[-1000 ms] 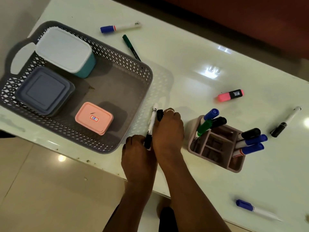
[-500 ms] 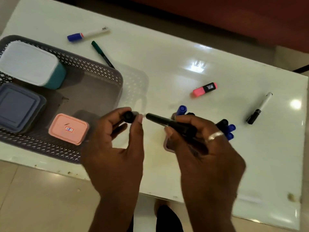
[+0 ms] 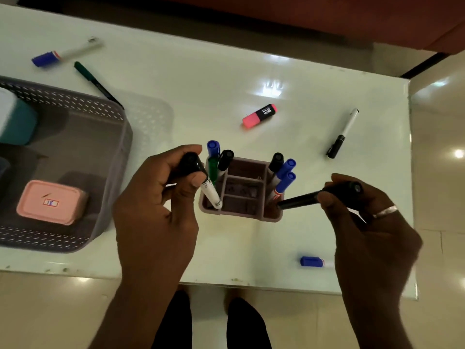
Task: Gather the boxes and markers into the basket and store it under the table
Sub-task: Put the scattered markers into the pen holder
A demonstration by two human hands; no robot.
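My left hand (image 3: 156, 210) grips a white marker with a black cap (image 3: 210, 191), its white end pointing down at the left side of the mauve pen holder (image 3: 241, 214). My right hand (image 3: 372, 235) holds a black marker (image 3: 302, 200), whose tip is at the holder's right compartment. Several capped markers stand in the holder. The grey lattice basket (image 3: 123, 137) sits at the left and holds a pink box (image 3: 50, 201) and a teal box with a white lid (image 3: 17, 122). Loose markers lie on the white table (image 3: 201, 79).
Lying loose are a blue-capped marker (image 3: 65, 52), a green pen (image 3: 98, 84), a pink highlighter (image 3: 259, 115), a black-and-white marker (image 3: 342, 133) and a blue-capped marker (image 3: 314, 261) near the front edge. My legs show below the table edge over the tiled floor.
My hands lifted two markers from beside the basket, then moved apart and to the right. They are now over the pen holder, one marker in each. The view shifted right.
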